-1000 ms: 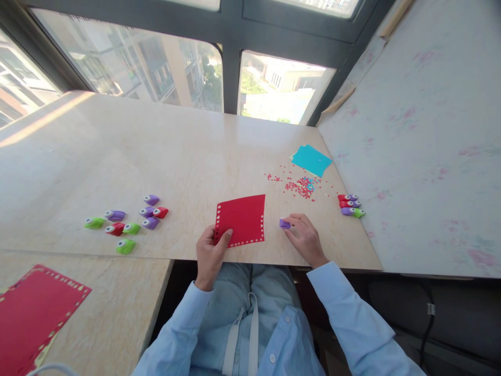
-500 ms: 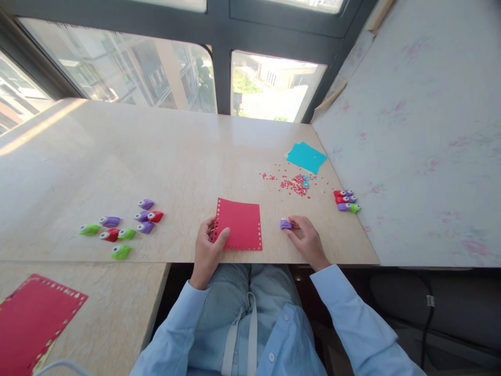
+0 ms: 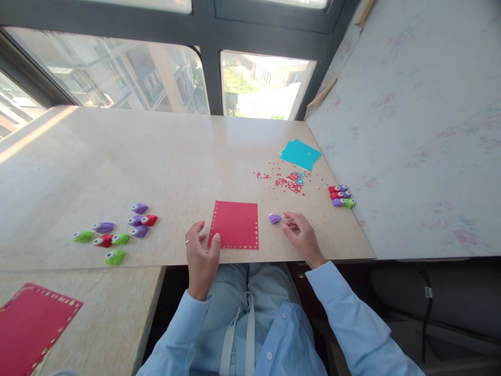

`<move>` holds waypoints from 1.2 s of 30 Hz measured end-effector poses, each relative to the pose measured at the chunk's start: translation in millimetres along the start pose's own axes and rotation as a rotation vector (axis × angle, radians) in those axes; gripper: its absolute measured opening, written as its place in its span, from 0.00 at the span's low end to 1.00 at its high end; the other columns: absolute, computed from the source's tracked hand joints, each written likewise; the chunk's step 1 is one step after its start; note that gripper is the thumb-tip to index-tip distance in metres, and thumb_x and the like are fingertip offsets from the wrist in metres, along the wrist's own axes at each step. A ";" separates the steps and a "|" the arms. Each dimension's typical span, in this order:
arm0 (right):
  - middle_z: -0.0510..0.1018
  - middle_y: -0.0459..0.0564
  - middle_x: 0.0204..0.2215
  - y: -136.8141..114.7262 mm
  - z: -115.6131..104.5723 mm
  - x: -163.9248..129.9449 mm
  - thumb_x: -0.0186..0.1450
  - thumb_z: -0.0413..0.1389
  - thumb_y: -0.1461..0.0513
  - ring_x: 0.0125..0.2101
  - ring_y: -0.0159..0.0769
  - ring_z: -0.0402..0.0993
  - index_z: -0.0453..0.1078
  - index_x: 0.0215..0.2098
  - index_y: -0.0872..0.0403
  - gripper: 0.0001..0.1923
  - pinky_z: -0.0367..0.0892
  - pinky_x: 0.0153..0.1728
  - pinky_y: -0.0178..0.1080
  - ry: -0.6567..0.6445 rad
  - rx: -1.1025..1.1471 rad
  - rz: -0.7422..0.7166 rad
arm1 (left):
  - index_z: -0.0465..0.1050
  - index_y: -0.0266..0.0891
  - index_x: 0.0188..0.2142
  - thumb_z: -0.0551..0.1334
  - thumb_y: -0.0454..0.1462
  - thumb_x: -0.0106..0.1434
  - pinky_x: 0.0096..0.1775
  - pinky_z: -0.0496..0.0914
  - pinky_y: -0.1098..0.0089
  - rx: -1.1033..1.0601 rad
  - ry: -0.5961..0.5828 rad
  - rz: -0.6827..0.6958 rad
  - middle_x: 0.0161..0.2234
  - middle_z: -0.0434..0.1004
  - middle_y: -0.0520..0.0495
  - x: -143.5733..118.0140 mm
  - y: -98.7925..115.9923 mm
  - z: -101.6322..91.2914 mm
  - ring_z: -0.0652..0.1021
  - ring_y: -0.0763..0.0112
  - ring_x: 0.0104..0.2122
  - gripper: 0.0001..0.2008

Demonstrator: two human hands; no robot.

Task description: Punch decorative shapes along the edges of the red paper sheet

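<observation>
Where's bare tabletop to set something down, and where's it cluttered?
Free: the wide beige marble tabletop between the window and the red punched paper square. Also between the scattered purple, red and green craft punches and the left hand. Crowded: right side, with red paper confetti, teal paper sheets, four small punches, right hand.

No readable text, label, brand, number or sign anywhere in view.
</observation>
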State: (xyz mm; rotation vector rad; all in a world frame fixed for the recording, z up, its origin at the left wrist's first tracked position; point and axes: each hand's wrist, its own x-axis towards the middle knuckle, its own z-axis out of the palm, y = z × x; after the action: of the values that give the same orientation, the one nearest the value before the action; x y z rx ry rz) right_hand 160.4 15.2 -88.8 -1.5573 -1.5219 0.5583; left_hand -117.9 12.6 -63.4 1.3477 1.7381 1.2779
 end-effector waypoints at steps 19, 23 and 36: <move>0.75 0.54 0.40 -9.7 13.3 7.7 0.66 0.54 0.64 0.42 0.43 0.73 0.70 0.44 0.54 0.09 0.71 0.46 0.46 0.002 -0.230 -0.164 | 0.61 0.33 0.61 0.57 0.37 0.66 0.63 0.65 0.48 0.402 -0.451 0.441 0.62 0.64 0.33 -23.1 10.0 62.3 0.63 0.52 0.65 0.25; 0.75 0.54 0.39 -8.0 14.6 5.3 0.64 0.54 0.65 0.42 0.43 0.73 0.69 0.43 0.53 0.09 0.70 0.45 0.45 0.051 -0.223 -0.187 | 0.56 0.32 0.64 0.56 0.40 0.67 0.62 0.66 0.48 0.455 -0.412 0.470 0.63 0.63 0.32 -23.2 2.2 55.8 0.64 0.51 0.64 0.29; 0.76 0.54 0.38 -7.5 15.4 -0.5 0.64 0.53 0.65 0.42 0.43 0.72 0.68 0.43 0.53 0.09 0.69 0.45 0.46 0.086 -0.215 -0.200 | 0.58 0.37 0.65 0.64 0.51 0.61 0.63 0.63 0.46 0.539 -0.537 0.560 0.65 0.59 0.34 -25.1 -0.6 41.6 0.60 0.47 0.66 0.37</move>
State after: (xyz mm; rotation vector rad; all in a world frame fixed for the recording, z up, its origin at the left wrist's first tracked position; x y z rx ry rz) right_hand 143.7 18.0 -90.9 -1.5431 -1.6905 0.2173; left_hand -74.0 2.6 -81.7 2.3515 1.4012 0.5871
